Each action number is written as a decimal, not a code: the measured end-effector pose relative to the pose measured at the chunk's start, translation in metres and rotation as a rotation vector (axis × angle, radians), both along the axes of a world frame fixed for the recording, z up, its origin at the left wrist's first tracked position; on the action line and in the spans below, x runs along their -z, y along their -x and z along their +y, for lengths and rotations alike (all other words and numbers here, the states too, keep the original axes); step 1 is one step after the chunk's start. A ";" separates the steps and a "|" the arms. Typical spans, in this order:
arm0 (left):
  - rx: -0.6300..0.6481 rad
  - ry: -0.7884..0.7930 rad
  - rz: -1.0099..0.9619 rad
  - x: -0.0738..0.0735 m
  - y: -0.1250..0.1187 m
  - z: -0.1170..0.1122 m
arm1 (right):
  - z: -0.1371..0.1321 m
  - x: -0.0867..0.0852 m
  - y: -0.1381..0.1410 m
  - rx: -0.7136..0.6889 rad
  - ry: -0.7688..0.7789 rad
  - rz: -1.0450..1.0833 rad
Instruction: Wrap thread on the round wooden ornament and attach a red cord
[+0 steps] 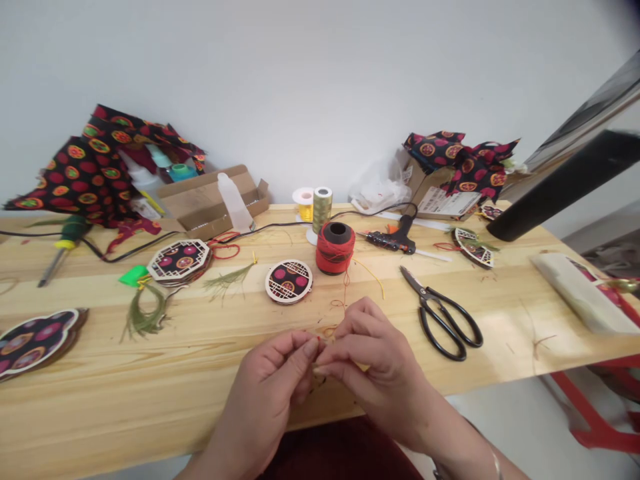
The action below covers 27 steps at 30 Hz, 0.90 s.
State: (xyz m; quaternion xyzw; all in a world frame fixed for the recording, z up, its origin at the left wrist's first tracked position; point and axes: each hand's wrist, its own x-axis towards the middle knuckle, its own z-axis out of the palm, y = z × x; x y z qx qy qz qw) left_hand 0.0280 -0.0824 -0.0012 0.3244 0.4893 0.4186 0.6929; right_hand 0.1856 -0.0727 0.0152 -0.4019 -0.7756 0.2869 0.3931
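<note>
Left hand [280, 373] and right hand [370, 360] sat together lower centre, fingertips pinching red thread [345, 283] running from spool [335, 248]; thread looked thin, limp, light, probably slippery; best pinched tight near its end.

Wall [320, 80]: plain off-white, fills the upper half of the frame. Table [150, 393]: light wood with visible grain, butted against the wall, spans the full width across the middle, front edge runs along the bottom. Floor [525, 427], lower right: pale and smooth. Red frame [593, 421] stands on it in the lower right corner. Upper right: 1 dark slanted bar [565, 193], with a grey slanted panel [590, 110] above it. Light is soft and even, with faint glare on the tabletop at right.
</note>
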 end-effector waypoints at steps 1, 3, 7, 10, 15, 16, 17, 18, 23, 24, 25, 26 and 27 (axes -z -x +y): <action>0.008 0.002 -0.001 0.000 -0.001 0.000 | 0.001 0.001 0.001 0.027 -0.004 0.007; 0.020 -0.009 0.010 -0.001 -0.002 0.000 | 0.003 0.002 0.001 0.061 0.002 0.014; 0.035 -0.014 0.051 -0.003 -0.003 0.000 | 0.004 0.003 0.002 0.105 0.035 0.042; 0.022 0.007 0.047 -0.003 -0.004 0.000 | 0.004 0.006 0.002 0.141 0.080 0.087; 0.014 0.038 0.013 -0.001 -0.004 0.000 | 0.006 0.011 0.001 0.155 0.125 0.114; 0.013 0.040 0.013 -0.001 -0.004 0.000 | 0.006 0.011 0.001 0.149 0.130 0.114; 0.012 0.041 0.015 -0.001 -0.004 0.000 | 0.006 0.011 0.001 0.143 0.136 0.114; 0.010 0.044 0.016 -0.001 -0.004 0.001 | 0.006 0.011 0.000 0.139 0.142 0.116; -0.005 0.079 -0.003 -0.002 -0.006 0.001 | 0.005 0.010 -0.001 0.134 0.174 0.131; -0.006 0.081 -0.007 -0.002 -0.006 0.001 | 0.005 0.010 -0.001 0.131 0.178 0.129; -0.003 0.080 -0.009 -0.002 -0.006 0.002 | 0.005 0.011 -0.002 0.127 0.182 0.127; 0.003 0.079 -0.011 -0.002 -0.006 0.002 | 0.004 0.011 -0.002 0.123 0.185 0.127; 0.006 0.078 -0.011 -0.003 -0.006 0.002 | 0.004 0.011 -0.002 0.120 0.186 0.127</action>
